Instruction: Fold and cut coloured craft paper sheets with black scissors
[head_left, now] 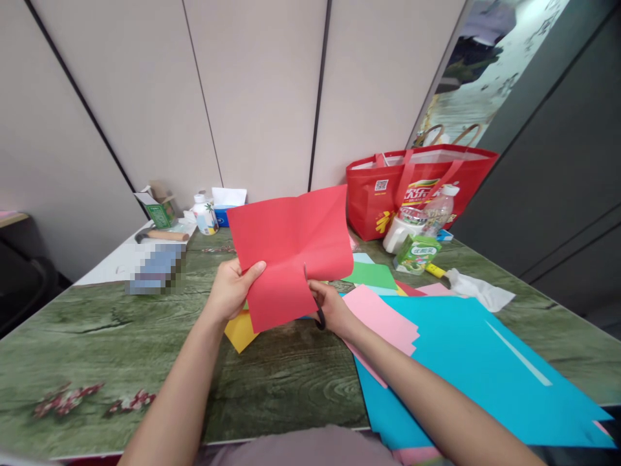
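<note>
Left fingers (255, 270) pinch red paper (291, 233); right fingers (319, 287) grip scissors (321, 319), long axis steep, tips up.

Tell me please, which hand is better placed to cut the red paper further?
Probably the right hand: it holds the scissors at the cut; the left hand grips the red paper.

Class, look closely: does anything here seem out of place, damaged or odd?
The hammer at left looks out of place: the left hand holds a red sheet, the right hand scissors. No spill shows.
</note>
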Demonstrator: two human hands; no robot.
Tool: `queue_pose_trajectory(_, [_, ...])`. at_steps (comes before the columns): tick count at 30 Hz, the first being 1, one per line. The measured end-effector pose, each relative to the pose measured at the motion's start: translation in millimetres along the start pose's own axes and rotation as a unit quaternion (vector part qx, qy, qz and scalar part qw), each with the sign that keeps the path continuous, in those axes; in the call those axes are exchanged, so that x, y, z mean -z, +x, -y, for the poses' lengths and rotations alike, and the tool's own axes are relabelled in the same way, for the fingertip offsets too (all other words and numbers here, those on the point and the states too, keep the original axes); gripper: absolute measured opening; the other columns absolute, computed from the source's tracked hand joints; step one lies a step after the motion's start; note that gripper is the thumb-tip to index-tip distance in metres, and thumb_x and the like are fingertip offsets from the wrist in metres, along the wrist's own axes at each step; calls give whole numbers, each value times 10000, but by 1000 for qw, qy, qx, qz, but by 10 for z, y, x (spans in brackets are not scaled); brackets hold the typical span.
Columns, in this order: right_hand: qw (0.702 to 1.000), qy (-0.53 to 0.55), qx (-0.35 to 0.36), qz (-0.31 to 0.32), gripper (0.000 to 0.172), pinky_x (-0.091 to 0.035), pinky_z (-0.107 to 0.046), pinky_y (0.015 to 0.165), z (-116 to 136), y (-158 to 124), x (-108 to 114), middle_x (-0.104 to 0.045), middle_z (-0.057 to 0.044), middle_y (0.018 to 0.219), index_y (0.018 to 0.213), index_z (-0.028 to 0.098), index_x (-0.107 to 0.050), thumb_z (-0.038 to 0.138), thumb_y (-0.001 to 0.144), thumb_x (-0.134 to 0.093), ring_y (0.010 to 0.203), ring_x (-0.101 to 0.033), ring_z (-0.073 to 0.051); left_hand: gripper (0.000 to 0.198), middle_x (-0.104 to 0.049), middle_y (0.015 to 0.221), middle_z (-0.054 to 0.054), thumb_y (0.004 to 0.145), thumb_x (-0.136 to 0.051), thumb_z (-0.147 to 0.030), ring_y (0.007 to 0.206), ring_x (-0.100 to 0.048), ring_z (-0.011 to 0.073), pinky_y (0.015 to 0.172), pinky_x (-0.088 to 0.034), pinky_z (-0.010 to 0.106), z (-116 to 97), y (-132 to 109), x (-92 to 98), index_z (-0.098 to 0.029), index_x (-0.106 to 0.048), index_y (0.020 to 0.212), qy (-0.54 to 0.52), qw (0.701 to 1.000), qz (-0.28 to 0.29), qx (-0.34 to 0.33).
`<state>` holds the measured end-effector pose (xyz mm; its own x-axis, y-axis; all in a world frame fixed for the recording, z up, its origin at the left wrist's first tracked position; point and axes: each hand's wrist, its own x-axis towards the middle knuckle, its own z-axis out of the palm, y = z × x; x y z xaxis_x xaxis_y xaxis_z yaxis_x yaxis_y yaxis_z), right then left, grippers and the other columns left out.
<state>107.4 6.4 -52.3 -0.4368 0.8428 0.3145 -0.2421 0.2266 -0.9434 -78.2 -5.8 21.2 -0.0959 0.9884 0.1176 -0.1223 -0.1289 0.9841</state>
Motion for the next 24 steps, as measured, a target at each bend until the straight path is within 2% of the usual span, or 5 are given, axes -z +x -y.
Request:
queue_pose_trajectory(5, [1000,-2,2,0,475,-502,-308,750,47,-9,-14,-693,-47,863,896,172,-620,317,495,-830,823,-646,-212,324,-714,727,69,563,-760,-394,580,-617,180,530,-482,281,5,-9,14,-134,-694,745,24,1000,-4,0])
queue_pose_trajectory(11, [1000,19,-12,4,471,-496,-313,764,86,-38,-24,-684,-50,913,939,187,-618,317,533,-818,898,-629,-236,282,-721,865,67,607,-739,-373,638,-628,178,559,-499,277,50,18,52,-160,-708,790,41,999,-22,-11])
queue_pose_trajectory(19, [998,32,-40,-20,534,-511,-313,727,110,-60,-36,-687,-68,896,926,193,-617,388,479,-836,909,-626,-267,273,-719,839,49,647,-725,-352,707,-646,210,607,-532,313,102,3,78,-190,-702,866,32,999,-12,4])
queue_pose_trajectory(24, [998,13,-49,-36,528,-517,-321,708,122,-64,-42,-693,-65,850,911,201,-625,402,471,-837,866,-636,-265,252,-721,845,44,630,-733,-362,700,-646,219,587,-535,306,89,-8,65,-208,-714,828,34,999,-15,9])
